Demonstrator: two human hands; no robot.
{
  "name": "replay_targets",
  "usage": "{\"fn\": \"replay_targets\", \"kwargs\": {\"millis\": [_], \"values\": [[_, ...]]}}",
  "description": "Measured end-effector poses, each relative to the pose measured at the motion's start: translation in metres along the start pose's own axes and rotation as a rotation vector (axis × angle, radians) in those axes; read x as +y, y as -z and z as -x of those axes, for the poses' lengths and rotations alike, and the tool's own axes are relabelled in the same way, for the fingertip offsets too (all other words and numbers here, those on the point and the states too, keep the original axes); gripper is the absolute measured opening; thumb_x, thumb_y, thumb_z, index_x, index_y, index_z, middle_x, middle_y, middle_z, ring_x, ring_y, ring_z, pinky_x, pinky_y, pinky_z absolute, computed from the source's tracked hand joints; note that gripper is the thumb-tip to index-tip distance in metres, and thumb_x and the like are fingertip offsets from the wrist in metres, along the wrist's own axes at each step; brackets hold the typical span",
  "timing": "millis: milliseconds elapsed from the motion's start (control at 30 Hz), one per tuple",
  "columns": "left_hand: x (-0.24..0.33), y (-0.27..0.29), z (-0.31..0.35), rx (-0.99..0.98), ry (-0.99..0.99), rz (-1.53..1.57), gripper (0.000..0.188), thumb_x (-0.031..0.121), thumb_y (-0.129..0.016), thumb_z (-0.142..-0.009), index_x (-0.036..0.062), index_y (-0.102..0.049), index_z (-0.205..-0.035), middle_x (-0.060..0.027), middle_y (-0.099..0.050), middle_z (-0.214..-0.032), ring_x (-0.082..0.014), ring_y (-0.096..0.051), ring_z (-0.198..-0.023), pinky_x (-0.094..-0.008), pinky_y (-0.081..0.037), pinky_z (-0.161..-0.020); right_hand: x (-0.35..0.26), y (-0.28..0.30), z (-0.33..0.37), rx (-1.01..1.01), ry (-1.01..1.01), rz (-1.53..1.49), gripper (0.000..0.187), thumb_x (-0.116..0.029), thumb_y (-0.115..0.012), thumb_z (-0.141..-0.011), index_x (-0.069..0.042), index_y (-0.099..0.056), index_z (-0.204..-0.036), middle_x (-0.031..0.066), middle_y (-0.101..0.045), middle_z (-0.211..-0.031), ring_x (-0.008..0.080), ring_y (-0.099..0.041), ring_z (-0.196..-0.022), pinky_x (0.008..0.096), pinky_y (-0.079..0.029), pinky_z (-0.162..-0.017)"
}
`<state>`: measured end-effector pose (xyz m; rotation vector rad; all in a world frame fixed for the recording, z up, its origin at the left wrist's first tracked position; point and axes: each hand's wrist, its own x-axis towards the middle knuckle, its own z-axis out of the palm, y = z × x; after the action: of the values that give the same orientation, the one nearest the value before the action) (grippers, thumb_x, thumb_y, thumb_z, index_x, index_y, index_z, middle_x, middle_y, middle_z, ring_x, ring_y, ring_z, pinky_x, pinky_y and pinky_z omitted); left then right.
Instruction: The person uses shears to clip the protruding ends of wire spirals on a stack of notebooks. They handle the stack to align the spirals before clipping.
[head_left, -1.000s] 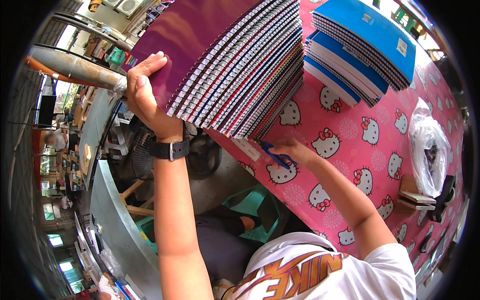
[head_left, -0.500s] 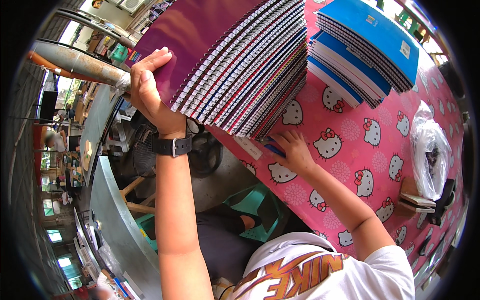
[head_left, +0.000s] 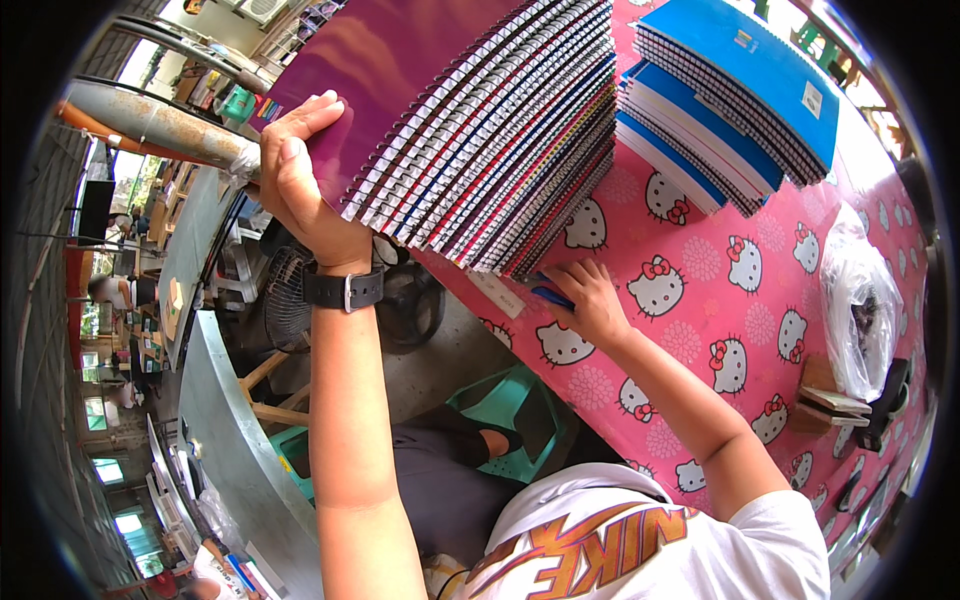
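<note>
A tall stack of spiral notebooks [head_left: 500, 150] rises at the upper middle, a glossy purple cover on top and its coil bindings toward me. My left hand [head_left: 308, 185], with a black watch on the wrist, grips the stack's left corner, thumb and fingers against the purple cover. Low by the stack's near bottom edge, my right hand [head_left: 590, 300] is closed around a slim blue object [head_left: 553, 296]. Most of that object is hidden by the fingers, so its kind cannot be made out. Right of the tall stack sits a pile of blue-covered spiral notebooks [head_left: 745, 60].
A pink cat-patterned cloth [head_left: 690, 340] covers the table. On its right lie a clear plastic bag [head_left: 860, 320] and small wooden blocks [head_left: 830, 395]. Left of the table are a rusty metal pipe [head_left: 160, 125], a black fan [head_left: 290, 300] and a green plastic stool [head_left: 510, 400].
My right hand shifts very slightly beside the stack's bottom edge. The left hand and both notebook piles stay practically where they were.
</note>
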<state>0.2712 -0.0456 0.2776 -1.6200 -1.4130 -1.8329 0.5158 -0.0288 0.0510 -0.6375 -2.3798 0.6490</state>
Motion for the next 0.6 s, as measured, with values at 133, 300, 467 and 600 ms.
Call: {"fn": "replay_targets", "kwargs": {"millis": [133,300,467,600], "values": [[0.001,0.005,0.001,-0.101,0.060,0.018,0.045,0.025,-0.030,-0.090,-0.0105,-0.057,-0.097,-0.0215,-0.056,-0.109,-0.0304,-0.053,-0.107,-0.0442,-0.044,-0.099,-0.002,0.002,0.001,0.043,0.011,-0.038,0.048,-0.022,-0.070,-0.070,-0.007,-0.058,-0.114,0.0081,-0.058,-0.101,0.0272,-0.051,-0.092,0.0405,-0.041,-0.081],[0.001,0.006,0.000,-0.093,0.061,0.034,0.045,0.025,-0.030,-0.090,-0.0108,-0.057,-0.096,-0.0216,-0.056,-0.109,-0.0305,-0.053,-0.107,-0.0444,-0.044,-0.098,-0.008,0.003,-0.002,0.011,-0.014,0.010,0.049,-0.026,-0.071,-0.069,-0.007,-0.059,-0.113,0.0082,-0.058,-0.103,0.0286,-0.051,-0.094,0.0400,-0.041,-0.083],[-0.001,0.000,-0.001,-0.006,-0.014,-0.003,0.046,0.028,-0.029,-0.088,-0.0035,-0.063,-0.085,-0.0158,-0.065,-0.095,-0.0273,-0.058,-0.096,-0.0395,-0.043,-0.090,-0.001,0.010,-0.011,-0.206,-0.320,-0.519,0.034,-0.024,-0.068,-0.076,-0.003,-0.063,-0.103,0.0067,-0.062,-0.084,0.0209,-0.056,-0.074,0.0335,-0.046,-0.067],[0.003,-0.005,0.001,-0.004,0.016,-0.004,0.046,0.028,-0.029,-0.089,-0.0034,-0.063,-0.085,-0.0156,-0.065,-0.095,-0.0272,-0.058,-0.097,-0.0392,-0.042,-0.091,0.000,0.012,-0.013,-0.503,-1.004,-1.234,0.023,-0.021,-0.063,-0.083,0.000,-0.065,-0.092,0.0039,-0.061,-0.069,0.0102,-0.053,-0.058,0.0270,-0.044,-0.052]]}}
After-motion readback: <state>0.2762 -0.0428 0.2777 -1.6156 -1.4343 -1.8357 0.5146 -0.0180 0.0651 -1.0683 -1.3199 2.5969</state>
